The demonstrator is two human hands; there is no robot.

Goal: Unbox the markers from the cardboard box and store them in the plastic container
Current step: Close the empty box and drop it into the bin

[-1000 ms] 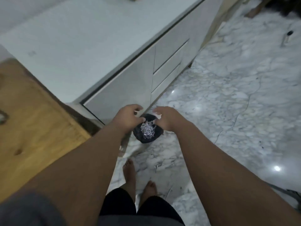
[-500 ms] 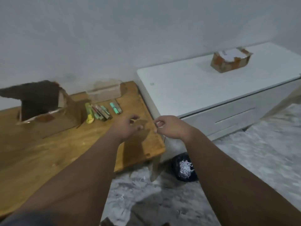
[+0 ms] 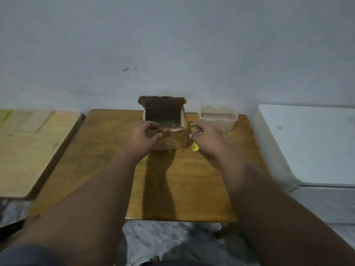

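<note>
An open brown cardboard box (image 3: 170, 141) stands at the back of the wooden table (image 3: 182, 179), its lid flap up against the wall; its inside looks dark. A clear plastic container (image 3: 219, 120) sits just right of it. My left hand (image 3: 143, 138) is at the box's front left rim, fingers curled over the edge; whether it grips is unclear. My right hand (image 3: 208, 140) hovers right of the box, fingers loosely curled and empty. Beneath it lies a yellow-green marker (image 3: 195, 147); other markers are hidden by the hand.
A white cabinet (image 3: 307, 141) adjoins the table on the right. A paler wooden table (image 3: 28, 150) stands on the left with a translucent object (image 3: 32, 118) on it. A grey wall rises right behind the box. Marble floor lies below the table's front edge.
My view swung from the floor and bin up and left to the wooden table. Both hands came up from the bin to the box, now centred in front of me.
</note>
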